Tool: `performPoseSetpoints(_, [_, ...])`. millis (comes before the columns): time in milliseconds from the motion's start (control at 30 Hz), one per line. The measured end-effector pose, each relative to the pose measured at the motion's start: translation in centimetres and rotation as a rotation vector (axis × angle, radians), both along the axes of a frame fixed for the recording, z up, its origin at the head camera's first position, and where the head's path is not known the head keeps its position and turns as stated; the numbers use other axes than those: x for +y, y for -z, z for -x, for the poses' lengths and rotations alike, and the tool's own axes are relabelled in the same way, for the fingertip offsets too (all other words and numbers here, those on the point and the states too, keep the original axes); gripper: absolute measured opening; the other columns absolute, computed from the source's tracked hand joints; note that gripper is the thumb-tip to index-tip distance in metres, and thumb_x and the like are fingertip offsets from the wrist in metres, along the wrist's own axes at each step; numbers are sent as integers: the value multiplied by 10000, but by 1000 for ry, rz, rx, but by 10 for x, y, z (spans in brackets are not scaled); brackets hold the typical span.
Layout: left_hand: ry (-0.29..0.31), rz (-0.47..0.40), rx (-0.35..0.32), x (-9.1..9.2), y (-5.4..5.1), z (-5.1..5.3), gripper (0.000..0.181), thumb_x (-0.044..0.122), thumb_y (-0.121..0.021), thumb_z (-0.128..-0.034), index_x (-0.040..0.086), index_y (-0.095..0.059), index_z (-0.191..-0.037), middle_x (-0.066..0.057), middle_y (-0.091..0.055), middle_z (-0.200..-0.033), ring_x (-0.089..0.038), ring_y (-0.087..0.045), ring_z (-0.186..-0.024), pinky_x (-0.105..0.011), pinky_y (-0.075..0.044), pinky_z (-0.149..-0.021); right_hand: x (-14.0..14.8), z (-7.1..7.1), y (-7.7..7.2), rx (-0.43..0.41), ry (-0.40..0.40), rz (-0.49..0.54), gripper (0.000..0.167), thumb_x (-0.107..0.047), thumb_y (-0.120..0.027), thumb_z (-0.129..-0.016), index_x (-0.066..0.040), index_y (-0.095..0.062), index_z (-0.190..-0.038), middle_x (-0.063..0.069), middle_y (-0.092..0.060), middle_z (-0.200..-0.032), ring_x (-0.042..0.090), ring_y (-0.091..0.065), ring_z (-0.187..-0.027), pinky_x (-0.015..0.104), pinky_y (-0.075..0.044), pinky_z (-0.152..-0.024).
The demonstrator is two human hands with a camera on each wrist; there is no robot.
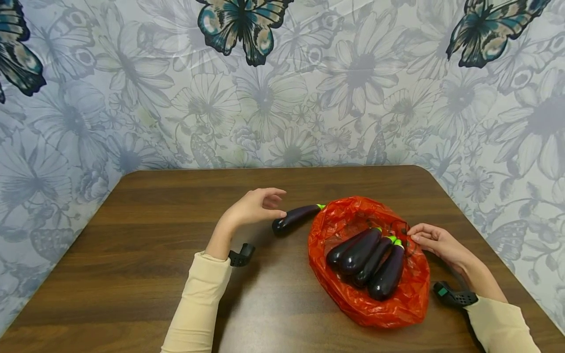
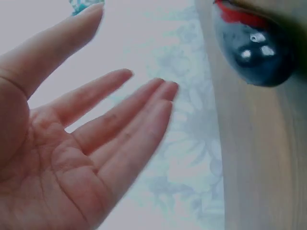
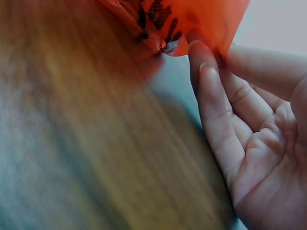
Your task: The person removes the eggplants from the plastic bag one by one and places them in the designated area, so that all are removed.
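Observation:
A red plastic bag [image 1: 366, 311] lies spread on the table with several dark purple eggplants [image 1: 359, 252] in it, their green stem ends toward the back right. Another eggplant [image 1: 295, 218] lies on the wood just left of the bag, its stem end by the rim. My left hand [image 1: 253, 206] is over the table beside that eggplant. In the left wrist view the left hand [image 2: 91, 139] has spread, relaxed fingers and holds nothing, apart from the eggplant [image 2: 259, 50]. My right hand [image 1: 441, 245] pinches the bag's right rim; the right wrist view shows the red plastic [image 3: 206, 21] between thumb and fingers.
The brown wooden table [image 1: 110, 264] has rounded far corners. Behind it hangs a floral cloth [image 1: 291, 122] with butterfly decorations [image 1: 243, 24]. A black wrist device [image 1: 242, 255] sits on the left wrist, and another black device [image 1: 454, 295] on the right.

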State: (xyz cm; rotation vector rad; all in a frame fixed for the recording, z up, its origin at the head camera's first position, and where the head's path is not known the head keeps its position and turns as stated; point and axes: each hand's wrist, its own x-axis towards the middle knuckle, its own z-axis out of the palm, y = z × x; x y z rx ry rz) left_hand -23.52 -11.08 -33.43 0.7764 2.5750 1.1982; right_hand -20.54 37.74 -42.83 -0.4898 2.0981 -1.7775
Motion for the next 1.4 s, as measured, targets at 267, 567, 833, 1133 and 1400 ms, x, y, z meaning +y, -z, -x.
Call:
performPoseSetpoints(267, [90, -109, 38, 28, -5, -3, 435, 201, -646, -901, 48, -544, -1295, -97, -598, -1187, -188, -575, -1064, -317, -442, -903, -1, -1, 0, 4, -5, -11, 208, 0, -411, -991, -61, -585, -1089, 19, -666, -976, 155, -630, -908, 273, -508, -757])
performPoseSetpoints(567, [118, -115, 59, 85, -5, -29, 400, 318, -584, -936, 108, -578, -1277, -25, -618, -1163, -98, -597, -985, -240, -468, -824, -1, 1, -1, 5, 1, -18, 196, -12, -414, -994, -58, -582, -1083, 25, -666, -975, 158, -631, -905, 283, -512, -746])
performPoseSetpoints(833, [216, 42, 109, 119, 17, -41, 528, 416, -611, -896, 119, -531, -1325, 11, -576, -1240, -108, -558, -1069, -206, -428, -873, -3, 3, 0, 8, 12, -18, 188, -8, -420, -991, -46, -580, -1082, 23, -665, -969, 161, -632, -907, 274, -508, -754])
performPoseSetpoints(1133, [287, 182, 165, 134, 25, -50, 658, 394, -696, -833, 124, -465, -1387, 11, -513, -1324, -99, -476, -1171, -255, -321, -1001, -6, 3, -2, 21, 20, -17, 186, -1, -431, -984, -52, -590, -1067, 16, -664, -947, 152, -633, -890, 266, -509, -742])
performPoseSetpoints(1400, [300, 234, 186, 138, 28, -56, 705, 367, -741, -799, 149, -448, -1402, 12, -490, -1350, -95, -445, -1205, -248, -298, -1014, -5, 3, -1, 17, 25, -22, 181, -9, -432, -987, -50, -585, -1074, 14, -662, -957, 153, -632, -903, 262, -505, -747])
